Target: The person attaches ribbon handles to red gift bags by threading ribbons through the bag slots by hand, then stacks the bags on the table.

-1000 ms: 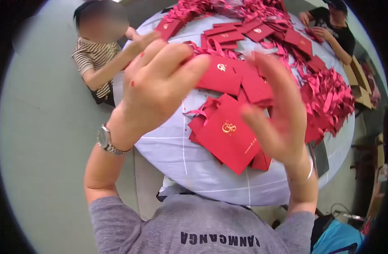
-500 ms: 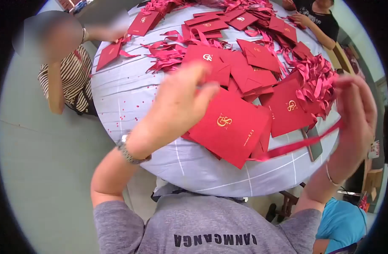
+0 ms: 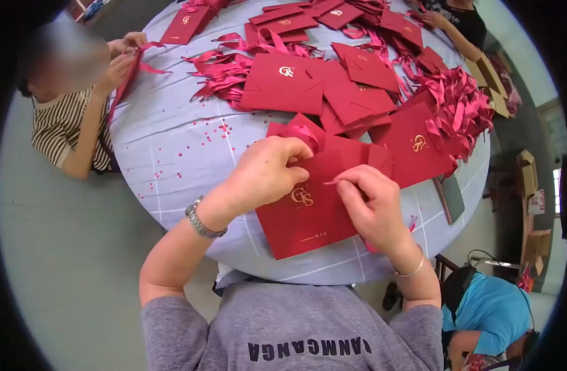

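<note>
A flat red paper gift bag (image 3: 320, 222) with a gold monogram lies at the table's near edge, tilted, beneath both my hands. My left hand (image 3: 268, 170), wearing a metal watch, is closed at its upper left edge, thumb over the front; the fingertips' exact hold is partly hidden. Above the bag's centre, my right hand (image 3: 373, 204) pinches a thin pink-red ribbon (image 3: 330, 183) whose tip pokes out toward the left hand. More ribbon hangs below the right palm. A glossy ribbon loop (image 3: 300, 131) rests just beyond the left fingers.
Stacked red bags (image 3: 283, 83) and a heap of ribbon handles (image 3: 460, 114) spread over the round cloth-covered table (image 3: 184, 148). Red confetti-like dots (image 3: 221, 128) lie left. A dark phone-like slab (image 3: 450, 198) sits right. Two people work across the table; another, in blue (image 3: 490, 309), is at lower right.
My right hand has come in from the far right, bringing the ribbon to the bag. My left hand has lowered onto the bag's edge. The person in stripes has raised a bag.
</note>
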The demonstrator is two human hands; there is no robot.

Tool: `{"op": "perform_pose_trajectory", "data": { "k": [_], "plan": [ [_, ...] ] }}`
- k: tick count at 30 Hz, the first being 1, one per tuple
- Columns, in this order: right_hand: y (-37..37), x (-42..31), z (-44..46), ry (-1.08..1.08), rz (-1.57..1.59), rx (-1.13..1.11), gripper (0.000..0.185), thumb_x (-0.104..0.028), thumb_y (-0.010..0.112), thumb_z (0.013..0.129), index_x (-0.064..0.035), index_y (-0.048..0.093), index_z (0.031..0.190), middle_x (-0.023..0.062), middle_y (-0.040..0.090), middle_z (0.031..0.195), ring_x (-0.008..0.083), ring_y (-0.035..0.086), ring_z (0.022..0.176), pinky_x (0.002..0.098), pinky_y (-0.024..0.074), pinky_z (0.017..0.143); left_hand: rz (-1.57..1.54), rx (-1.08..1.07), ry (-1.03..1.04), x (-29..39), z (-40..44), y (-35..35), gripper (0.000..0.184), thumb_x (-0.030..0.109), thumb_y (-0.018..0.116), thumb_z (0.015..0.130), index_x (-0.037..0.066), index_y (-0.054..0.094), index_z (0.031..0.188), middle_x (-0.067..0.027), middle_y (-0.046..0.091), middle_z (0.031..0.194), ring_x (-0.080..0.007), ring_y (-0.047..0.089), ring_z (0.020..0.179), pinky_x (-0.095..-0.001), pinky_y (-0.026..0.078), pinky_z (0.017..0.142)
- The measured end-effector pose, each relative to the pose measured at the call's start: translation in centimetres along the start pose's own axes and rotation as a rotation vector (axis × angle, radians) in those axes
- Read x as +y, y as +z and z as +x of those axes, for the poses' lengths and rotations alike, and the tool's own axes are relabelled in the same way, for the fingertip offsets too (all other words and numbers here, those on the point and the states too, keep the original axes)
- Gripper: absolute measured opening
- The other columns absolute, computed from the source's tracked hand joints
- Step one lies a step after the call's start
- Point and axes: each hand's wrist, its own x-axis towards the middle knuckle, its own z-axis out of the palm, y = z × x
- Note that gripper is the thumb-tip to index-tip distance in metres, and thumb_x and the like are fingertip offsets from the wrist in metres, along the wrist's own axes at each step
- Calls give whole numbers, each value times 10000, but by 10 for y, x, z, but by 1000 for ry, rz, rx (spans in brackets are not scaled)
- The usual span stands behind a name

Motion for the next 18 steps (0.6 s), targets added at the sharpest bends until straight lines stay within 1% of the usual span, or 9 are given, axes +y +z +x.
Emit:
{"op": "perform_pose_trajectory", "data": {
  "k": [1, 3, 4, 6, 8, 10, 13, 15, 18],
  "plan": [
    [6, -1, -1, 10, -6, -1, 49, 0, 620, 841, 12, 648, 879, 112, 645, 778, 167, 626, 706, 282, 480, 623, -8, -9, 2, -2, 2, 1, 219, 62, 700, 772, -17, 644, 969, -59, 627, 766, -150, 591, 700, -296, 483, 660],
    [24, 4, -2, 46, -31, 92, 51, -13, 617, 853, 6, 654, 882, 109, 651, 758, 160, 621, 660, 281, 472, 581, -136, -86, -22, -5, 5, 2, 190, 4, 647, 801, -37, 637, 986, -26, 622, 779, -92, 561, 716, -263, 475, 657],
    [30, 10, -3, 41, -57, 120, 48, -21, 626, 859, 1, 659, 887, 107, 657, 753, 159, 614, 635, 274, 469, 565, -143, -92, -25, -9, 5, 4, 190, 4, 647, 801, -37, 637, 986, -26, 622, 779, -92, 561, 716, -263, 475, 657],
    [35, 19, -5, 32, -49, 117, 44, -30, 636, 861, -1, 657, 887, 108, 657, 758, 162, 617, 638, 276, 473, 568, -254, -110, -61, -16, 6, 9, 179, -1, 629, 817, -48, 632, 990, -27, 632, 802, -88, 559, 724, -257, 475, 662],
    [38, 25, -8, 23, -35, 118, 43, -39, 646, 863, -4, 655, 887, 108, 658, 763, 166, 620, 642, 278, 477, 571, -245, -119, -57, -18, 8, 11, 175, 1, 624, 822, -45, 631, 991, -23, 627, 805, -84, 555, 734, -256, 472, 670],
    [42, 27, -11, 32, -81, 161, 58, -53, 666, 862, -4, 646, 885, 107, 661, 774, 175, 628, 648, 281, 487, 577, -246, -131, -50, -21, 9, 14, 171, 3, 620, 828, -42, 629, 993, -20, 623, 808, -81, 550, 743, -255, 470, 677],
    [48, 30, -10, 17, -139, 162, 72, -63, 674, 865, -3, 635, 872, 107, 660, 779, 184, 635, 651, 283, 494, 583, -262, -126, -66, -24, 8, 12, 164, 12, 610, 838, -34, 625, 995, -7, 607, 810, -72, 536, 761, -245, 457, 686],
    [49, 29, -10, 25, -132, 164, 77, -63, 676, 866, -1, 631, 869, 105, 661, 778, 180, 636, 653, 278, 496, 586, -303, -176, -67, -25, 8, 9, 216, 83, 633, 809, -35, 646, 989, -153, 667, 833, -246, 649, 799, -348, 497, 743],
    [49, 29, -9, 51, -121, 151, 86, -63, 679, 868, 3, 624, 863, 101, 663, 778, 169, 638, 655, 268, 499, 591, -331, -201, -53, -28, 7, 8, 214, 86, 633, 809, -26, 644, 991, -155, 661, 822, -247, 644, 785, -353, 491, 727]
  ]
}}
